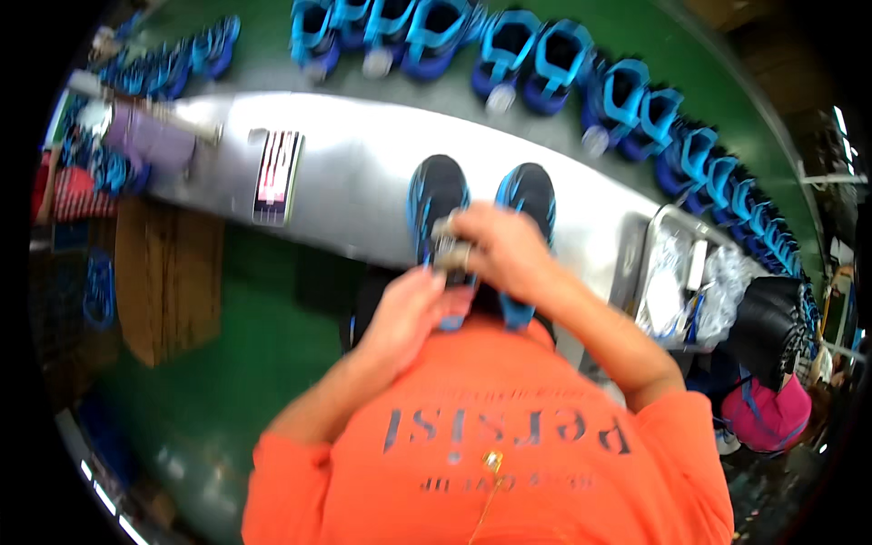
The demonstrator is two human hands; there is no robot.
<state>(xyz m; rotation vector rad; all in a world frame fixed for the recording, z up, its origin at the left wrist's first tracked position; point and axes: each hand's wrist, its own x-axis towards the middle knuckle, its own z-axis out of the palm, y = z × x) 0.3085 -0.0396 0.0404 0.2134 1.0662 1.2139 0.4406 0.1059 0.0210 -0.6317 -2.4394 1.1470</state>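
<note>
Two dark sports shoes with bright blue trim stand side by side at the front edge of the metal bench, toes pointing away from me. My right hand [500, 243] reaches across the left shoe [440, 189], its fingers pinched together over the lacing. Pale coverings seem to wrap those fingertips; what they pinch is blurred and hidden. Lower down, my left hand [409, 313] is closed around the near end of the same shoe, by its opening. The right shoe [530, 193] stands untouched by my fingers, partly hidden behind my right hand and wrist.
Along the far side of the metal bench [354, 136], a green surface [627, 36] carries a long row of similar blue shoes [559, 59]. A printed card [277, 177] lies left. Right stands a metal tray [649, 245] with clear plastic bags; a cardboard box [168, 282] stands lower left.
</note>
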